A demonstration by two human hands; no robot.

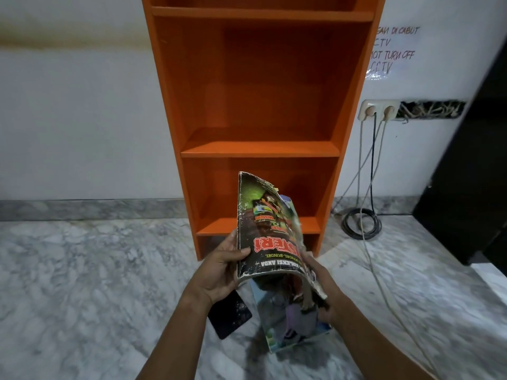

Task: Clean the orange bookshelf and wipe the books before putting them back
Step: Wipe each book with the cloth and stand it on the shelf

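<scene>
Left hand (219,270): thumb and fingers clamp the spine edge of a worn, dark-covered paperback book (263,231). Right hand (325,294) grips its ragged opposite edge, and the cover bows. The book is held above the grey marble floor (82,270), near the tall orange wooden bookshelf (260,105).

Likely the wiping step. No cloth is in view, so the next move needs one, then shelving.

Cover, upside down: "KOLEKSI ANDA", "BUNDEL". Taped wall notice (392,50), far right: "TURN OFF", "CCTV".

Open-fronted compartments of the orange bookshelf (260,149) face forward; a book (263,242) screens the lowest; cables (372,149) coil right.
</scene>
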